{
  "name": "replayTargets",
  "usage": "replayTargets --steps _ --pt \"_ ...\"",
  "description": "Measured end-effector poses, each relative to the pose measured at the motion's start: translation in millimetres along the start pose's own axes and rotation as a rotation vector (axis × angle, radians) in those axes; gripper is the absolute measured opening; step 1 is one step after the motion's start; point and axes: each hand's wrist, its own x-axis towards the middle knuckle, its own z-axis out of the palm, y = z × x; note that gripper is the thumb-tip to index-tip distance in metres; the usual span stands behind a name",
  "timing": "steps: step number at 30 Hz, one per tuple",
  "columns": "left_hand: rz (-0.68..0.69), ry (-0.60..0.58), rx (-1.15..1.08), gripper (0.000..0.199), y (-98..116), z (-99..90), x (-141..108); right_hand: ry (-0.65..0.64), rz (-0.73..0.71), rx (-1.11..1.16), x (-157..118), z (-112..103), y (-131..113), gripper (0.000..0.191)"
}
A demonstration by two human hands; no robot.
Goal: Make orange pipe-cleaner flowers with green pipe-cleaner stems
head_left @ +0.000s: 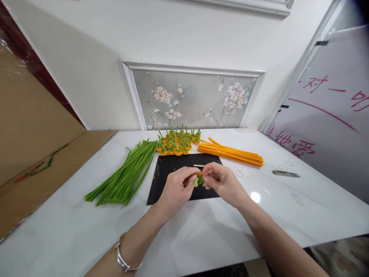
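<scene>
Above a black mat (161, 181), my left hand (179, 186) and my right hand (223, 182) meet with their fingers pinched on one small orange and green fuzzy piece (198, 180). Its green part hangs below the fingertips; the fingers hide much of the orange part. A thin pale stick (198, 166) lies on the mat just behind my hands. Beyond the mat stand several small orange pieces with upright green stems (178, 142). Green fuzzy stems (123, 173) are heaped to the left, and a bundle of orange ones (230, 152) lies at the back right.
Small scissors (286, 173) and several thin rubber bands (296, 199) lie on the white table (259, 231) at the right. Cardboard (57, 169) borders the left side. A wall with a framed flower picture (196, 100) rises behind, and a whiteboard (325, 96) stands at the right.
</scene>
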Motion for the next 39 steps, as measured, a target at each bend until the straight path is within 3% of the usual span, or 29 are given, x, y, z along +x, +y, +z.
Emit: replayTargets --steps 5,15,21,25,32,39 --pt "-0.001 0.027 0.002 0.021 1.7 0.3 -1.1 0.003 0.088 0.129 0.7 3.1 -3.6 0.019" --pt "0.012 0.085 -0.059 0.018 2.1 6.4 -1.8 0.092 0.097 0.208 0.9 9.3 -4.0 0.028" --pt "-0.151 0.073 -0.395 0.015 1.2 8.6 -2.8 0.221 -0.086 -0.023 -1.1 15.0 0.6 0.012" --pt "-0.281 0.083 -0.571 0.011 4.3 4.2 1.1 0.154 -0.103 -0.124 0.8 3.7 3.8 0.016" --pt "-0.299 0.034 -0.587 0.011 3.0 4.3 3.4 0.068 -0.297 -0.383 3.7 -7.4 3.8 0.012" --pt "-0.203 0.007 -0.425 0.015 -0.9 6.1 -1.8 0.106 -0.362 -0.496 2.1 -2.4 -1.0 0.010"
